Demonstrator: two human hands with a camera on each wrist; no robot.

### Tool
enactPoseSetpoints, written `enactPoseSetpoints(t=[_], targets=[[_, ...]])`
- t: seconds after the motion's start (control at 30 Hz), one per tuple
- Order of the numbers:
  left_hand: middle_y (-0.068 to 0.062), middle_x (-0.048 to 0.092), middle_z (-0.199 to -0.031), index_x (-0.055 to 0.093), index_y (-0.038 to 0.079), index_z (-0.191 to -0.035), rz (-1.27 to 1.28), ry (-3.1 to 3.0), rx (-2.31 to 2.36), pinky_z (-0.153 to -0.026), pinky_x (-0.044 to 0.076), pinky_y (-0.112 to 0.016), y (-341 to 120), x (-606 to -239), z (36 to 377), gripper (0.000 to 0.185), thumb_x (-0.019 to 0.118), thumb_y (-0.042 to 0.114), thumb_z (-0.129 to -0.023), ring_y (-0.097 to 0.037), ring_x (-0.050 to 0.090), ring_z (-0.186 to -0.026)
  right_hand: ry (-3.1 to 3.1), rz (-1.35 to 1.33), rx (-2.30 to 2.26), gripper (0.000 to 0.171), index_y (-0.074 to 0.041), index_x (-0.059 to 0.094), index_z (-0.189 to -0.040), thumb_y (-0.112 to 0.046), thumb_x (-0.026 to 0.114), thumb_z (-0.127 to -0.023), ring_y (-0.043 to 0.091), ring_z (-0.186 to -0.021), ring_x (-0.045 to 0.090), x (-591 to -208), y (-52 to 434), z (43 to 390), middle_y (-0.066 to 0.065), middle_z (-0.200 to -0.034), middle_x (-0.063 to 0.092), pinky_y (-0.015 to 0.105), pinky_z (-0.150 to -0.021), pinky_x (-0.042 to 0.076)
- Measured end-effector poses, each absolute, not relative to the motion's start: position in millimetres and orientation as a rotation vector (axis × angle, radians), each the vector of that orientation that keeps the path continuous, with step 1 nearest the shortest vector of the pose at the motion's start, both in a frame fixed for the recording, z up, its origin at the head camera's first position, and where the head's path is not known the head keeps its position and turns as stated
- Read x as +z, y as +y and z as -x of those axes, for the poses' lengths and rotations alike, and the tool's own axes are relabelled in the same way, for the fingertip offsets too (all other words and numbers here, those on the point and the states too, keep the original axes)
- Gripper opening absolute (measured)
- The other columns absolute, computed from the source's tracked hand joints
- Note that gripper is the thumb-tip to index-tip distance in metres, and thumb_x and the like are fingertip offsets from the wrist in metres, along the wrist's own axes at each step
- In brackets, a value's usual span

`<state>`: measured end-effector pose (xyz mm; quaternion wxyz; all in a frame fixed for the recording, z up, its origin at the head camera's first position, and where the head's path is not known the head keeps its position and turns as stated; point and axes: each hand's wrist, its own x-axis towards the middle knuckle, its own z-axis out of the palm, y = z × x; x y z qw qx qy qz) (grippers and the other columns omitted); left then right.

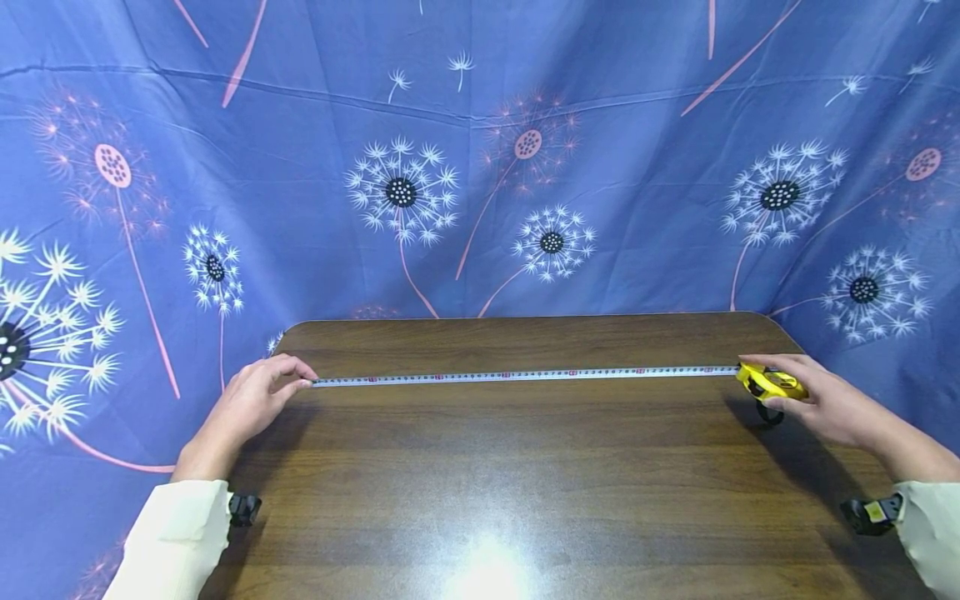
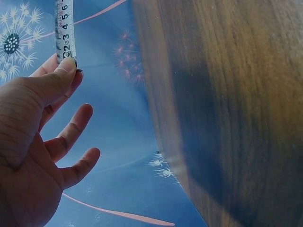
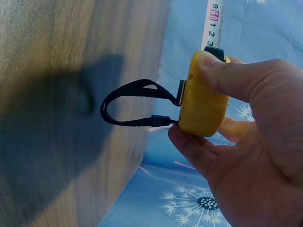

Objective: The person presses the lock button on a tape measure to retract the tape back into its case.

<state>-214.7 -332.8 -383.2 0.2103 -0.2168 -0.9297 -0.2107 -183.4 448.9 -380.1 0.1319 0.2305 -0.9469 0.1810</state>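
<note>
A yellow tape measure [image 1: 772, 382] is gripped in my right hand [image 1: 836, 406], its thumb near the blade's mouth in the right wrist view. From the case [image 3: 203, 101] hangs a black wrist strap [image 3: 135, 90]. The white blade [image 1: 525, 376] runs drawn out and straight across the table to the left, with the figure 60 [image 3: 214, 15] showing close to the case. My left hand [image 1: 251, 404] pinches the blade's free end [image 2: 66, 52] between thumb and forefinger, its other fingers loosely spread. Both hands are over the table's far half, casting shadows.
Below the blade lies a brown wood-grain table [image 1: 420, 467] with rounded far corners and a bright glare near the front. Blue cloth [image 1: 637, 167] with dandelion prints hangs behind and at both sides. Black wrist cameras [image 1: 243, 510] sit at the cream sleeves [image 1: 168, 533].
</note>
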Motion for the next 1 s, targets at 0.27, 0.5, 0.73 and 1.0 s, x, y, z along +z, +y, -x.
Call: enactPoseSetpoints(t=[0.27, 0.5, 0.73, 1.0], targets=[[-0.001, 0.075, -0.101, 0.074, 0.019, -0.097, 0.606, -2.6, -0.585, -0.079, 0.049, -0.053, -333.1, -384.1, 216.2, 0.013, 0.078, 0.008, -0.092, -0.033, 0.069, -0.093, -2.711, -0.687, 0.539, 0.068, -0.01, 0.058, -0.143, 0.007, 0.081, -0.081, -0.008, -0.115, 0.035, -380.3, 446.1, 182.4, 0.021, -0.128, 0.055, 0.01, -0.079, 0.032], [-0.002, 0.075, -0.103, 0.075, 0.019, -0.097, 0.597, -2.607, -0.596, -0.082, 0.049, -0.054, -330.2, -383.2, 215.3, 0.012, 0.078, 0.008, -0.092, -0.033, 0.069, -0.096, -2.706, -0.711, 0.52, 0.068, -0.01, 0.059, -0.142, 0.007, 0.082, -0.08, -0.006, -0.119, 0.035, -381.1, 443.7, 184.0, 0.019, -0.129, 0.057, 0.011, -0.081, 0.031], [-0.001, 0.075, -0.102, 0.075, 0.019, -0.097, 0.616, -2.601, -0.601, -0.084, 0.049, -0.054, -328.1, -383.1, 215.7, 0.014, 0.078, 0.007, -0.091, -0.034, 0.069, -0.097, -2.74, -0.69, 0.509, 0.067, -0.011, 0.058, -0.142, 0.005, 0.082, -0.082, -0.007, -0.117, 0.035, -380.4, 440.0, 183.7, 0.019, -0.129, 0.058, 0.014, -0.079, 0.033], [0.0, 0.075, -0.101, 0.075, 0.02, -0.097, 0.621, -2.605, -0.623, -0.083, 0.049, -0.054, -326.3, -383.9, 214.9, 0.014, 0.078, 0.007, -0.092, -0.032, 0.07, -0.095, -2.745, -0.699, 0.516, 0.068, -0.013, 0.058, -0.144, 0.003, 0.082, -0.083, -0.004, -0.116, 0.038, -379.1, 434.5, 183.3, 0.017, -0.13, 0.058, 0.014, -0.079, 0.035]])
